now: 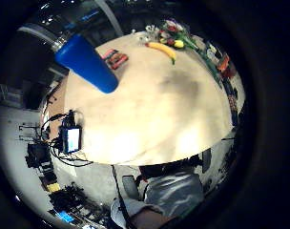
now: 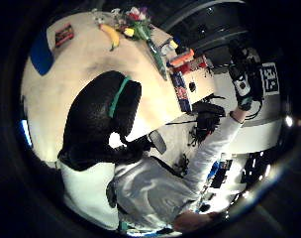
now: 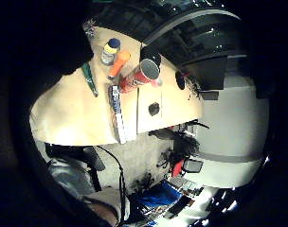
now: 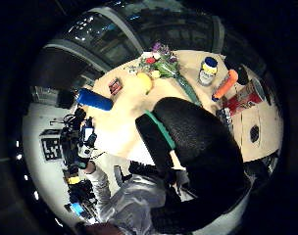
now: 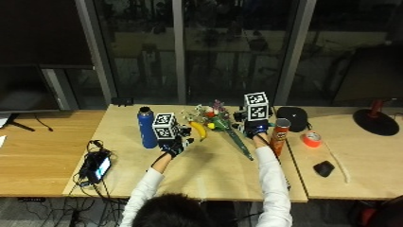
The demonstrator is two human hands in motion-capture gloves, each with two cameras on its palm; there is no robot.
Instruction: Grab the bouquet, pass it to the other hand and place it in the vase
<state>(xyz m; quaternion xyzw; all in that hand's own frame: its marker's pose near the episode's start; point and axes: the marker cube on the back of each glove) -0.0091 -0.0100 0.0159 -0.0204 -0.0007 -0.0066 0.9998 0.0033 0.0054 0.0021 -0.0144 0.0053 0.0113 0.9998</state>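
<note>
The bouquet (image 5: 219,118) lies on the table (image 5: 207,175), its flower heads at the far side and its green stems (image 5: 241,143) pointing toward the person. It also shows as the bouquet (image 4: 161,63) and the bouquet (image 2: 138,20). A tall blue bottle (image 5: 146,127) stands upright to its left. My left hand (image 5: 173,144) hovers above the table between the bottle and the bouquet, fingers relaxed, holding nothing. Just right of the stems, my right hand (image 5: 255,127) is also raised and empty. Neither hand touches the bouquet.
A yellow banana (image 5: 200,130) lies just left of the bouquet. A red chip can (image 5: 277,137) stands right of my right hand. Beyond it are a black object (image 5: 291,118), an orange tape roll (image 5: 310,138) and a black mouse (image 5: 323,168). A small screen device (image 5: 98,165) sits at the left edge.
</note>
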